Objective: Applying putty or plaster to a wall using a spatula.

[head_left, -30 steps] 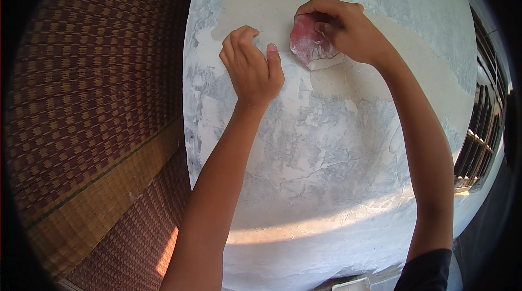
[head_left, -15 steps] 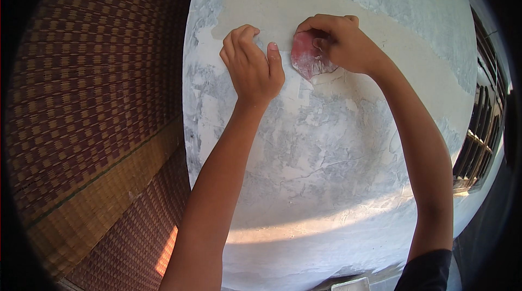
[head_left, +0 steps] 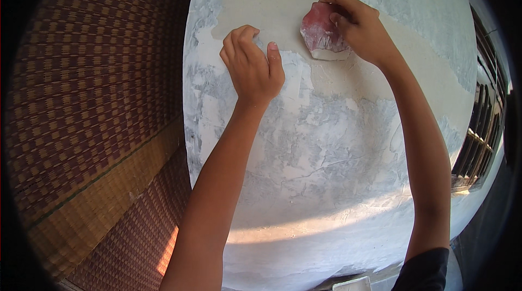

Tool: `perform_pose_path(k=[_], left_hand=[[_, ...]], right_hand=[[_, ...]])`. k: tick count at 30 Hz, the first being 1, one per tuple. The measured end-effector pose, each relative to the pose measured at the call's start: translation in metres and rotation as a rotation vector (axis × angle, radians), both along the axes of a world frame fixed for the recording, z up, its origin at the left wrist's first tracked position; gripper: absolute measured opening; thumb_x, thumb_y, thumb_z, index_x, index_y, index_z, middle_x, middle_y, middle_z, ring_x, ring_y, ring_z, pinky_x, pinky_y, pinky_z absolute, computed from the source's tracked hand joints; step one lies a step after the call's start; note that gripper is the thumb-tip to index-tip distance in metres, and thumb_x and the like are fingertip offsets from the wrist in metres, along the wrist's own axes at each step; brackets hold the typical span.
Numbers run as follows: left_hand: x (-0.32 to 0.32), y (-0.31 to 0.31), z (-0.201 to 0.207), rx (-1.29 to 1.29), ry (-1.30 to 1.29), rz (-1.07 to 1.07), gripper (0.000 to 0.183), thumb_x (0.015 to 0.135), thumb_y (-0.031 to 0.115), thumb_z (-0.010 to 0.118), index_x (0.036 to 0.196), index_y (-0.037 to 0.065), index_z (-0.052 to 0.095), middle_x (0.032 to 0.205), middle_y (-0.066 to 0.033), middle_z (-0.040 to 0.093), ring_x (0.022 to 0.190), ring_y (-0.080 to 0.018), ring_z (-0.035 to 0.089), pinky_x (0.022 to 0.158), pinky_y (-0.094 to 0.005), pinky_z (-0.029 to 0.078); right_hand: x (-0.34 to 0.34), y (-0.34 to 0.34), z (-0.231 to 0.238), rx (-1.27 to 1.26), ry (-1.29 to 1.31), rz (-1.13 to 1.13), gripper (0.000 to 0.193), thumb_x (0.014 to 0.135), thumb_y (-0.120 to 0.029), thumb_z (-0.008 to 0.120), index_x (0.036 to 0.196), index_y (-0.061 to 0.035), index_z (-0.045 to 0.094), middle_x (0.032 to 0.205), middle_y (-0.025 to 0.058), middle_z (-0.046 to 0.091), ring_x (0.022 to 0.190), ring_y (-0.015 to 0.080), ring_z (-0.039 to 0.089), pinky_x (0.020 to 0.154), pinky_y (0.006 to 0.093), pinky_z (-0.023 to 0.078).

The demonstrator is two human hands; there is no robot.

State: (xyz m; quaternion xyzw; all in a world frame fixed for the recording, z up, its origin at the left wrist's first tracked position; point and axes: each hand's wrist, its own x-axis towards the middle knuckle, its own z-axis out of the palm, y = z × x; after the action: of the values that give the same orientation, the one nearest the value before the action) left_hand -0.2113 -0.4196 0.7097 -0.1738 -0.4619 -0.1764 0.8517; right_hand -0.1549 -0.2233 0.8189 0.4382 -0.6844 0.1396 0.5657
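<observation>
A whitish-grey wall [head_left: 326, 144] with a patchy skim of filler fills the middle of the view. Against its upper part, my right hand [head_left: 363, 27] grips a flat red scraper [head_left: 321, 30] smeared with white putty. A thick line of putty [head_left: 330, 55] lies along the scraper's lower edge. The smooth beige damp-looking patch [head_left: 266, 5] spreads behind and around this hand. To the left, my left hand [head_left: 252, 65] rests at the wall with nothing in it, fingers loosely bent and thumb apart.
A brown woven mat [head_left: 103, 57] hangs along the left side, beside the wall's edge. On the far right is a window with dark bars [head_left: 479, 128]. A pale container's corner [head_left: 352, 284] shows at the bottom. Sunlight crosses the lower wall.
My right hand has moved up and slightly right with the scraper, which now carries a thicker putty line at its lower edge. The left hand has stayed put.
</observation>
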Motion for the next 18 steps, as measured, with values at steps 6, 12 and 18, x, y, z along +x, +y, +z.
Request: perform_pose_path(k=[6,12,18], left_hand=[[0.000,-0.001,0.001,-0.004,0.011,0.008,0.035,0.094,0.023,0.048,0.121,0.001,0.043,0.117,-0.0137,0.051,0.111,-0.0296,0.044,0.096,-0.0454,0.029],[-0.001,0.001,0.000,-0.009,0.008,0.012,0.035,0.094,0.022,0.049,0.121,0.001,0.042,0.117,-0.0138,0.051,0.111,-0.0297,0.044,0.096,-0.0453,0.029],[0.001,0.000,0.000,0.001,-0.001,0.002,0.035,0.093,0.022,0.050,0.120,0.001,0.043,0.116,-0.0138,0.051,0.111,-0.0298,0.044,0.096,-0.0451,0.029]], right_hand=[[0.001,-0.002,-0.015,0.160,0.059,-0.196,0.029,0.087,0.000,0.051,0.109,-0.0131,0.065,0.102,0.0063,0.069,0.099,0.0231,0.063,0.101,0.0457,0.027],[0.002,-0.002,-0.017,0.118,-0.110,-0.055,0.030,0.087,-0.001,0.051,0.110,-0.0125,0.066,0.100,0.0073,0.069,0.096,0.0248,0.064,0.099,0.0467,0.027],[0.004,0.000,-0.008,0.010,-0.055,-0.002,0.033,0.083,0.000,0.049,0.110,-0.0117,0.065,0.102,0.0084,0.069,0.102,0.0230,0.061,0.100,0.0431,0.026]])
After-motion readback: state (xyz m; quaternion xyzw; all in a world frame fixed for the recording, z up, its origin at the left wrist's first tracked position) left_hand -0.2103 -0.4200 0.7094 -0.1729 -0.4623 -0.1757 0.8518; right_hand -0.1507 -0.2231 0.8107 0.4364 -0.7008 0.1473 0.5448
